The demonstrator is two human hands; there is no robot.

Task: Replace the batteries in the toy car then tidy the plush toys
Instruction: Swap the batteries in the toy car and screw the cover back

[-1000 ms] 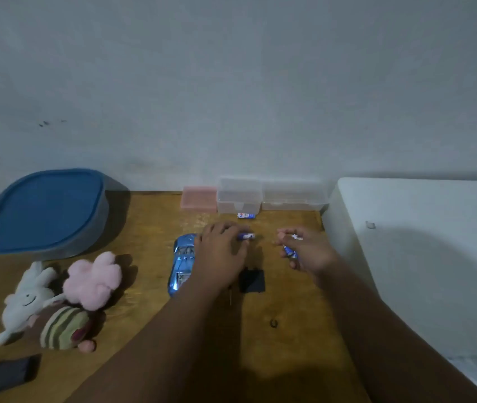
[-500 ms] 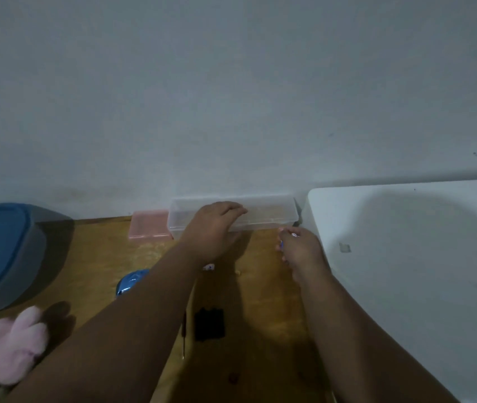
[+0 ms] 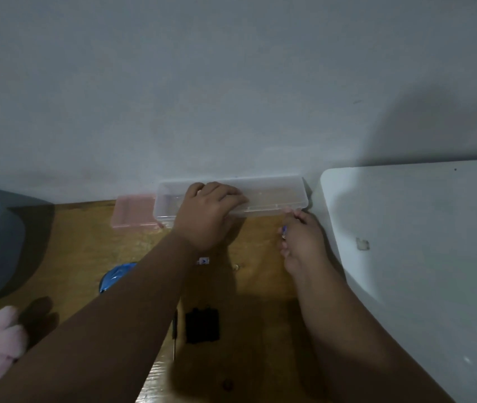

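One clear box (image 3: 275,193), forearm (image 3: 132,309) covering blue car (image 3: 115,276)

Single head view, forward and down, close over the table (image 3: 80,242)

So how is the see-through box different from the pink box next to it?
The clear box is see-through; the pink box is pink. The clear box is much longer than the pink box. The left hand rests on the clear box; no hand touches the pink box. Both are shallow plastic boxes on the wooden table, against the wall.
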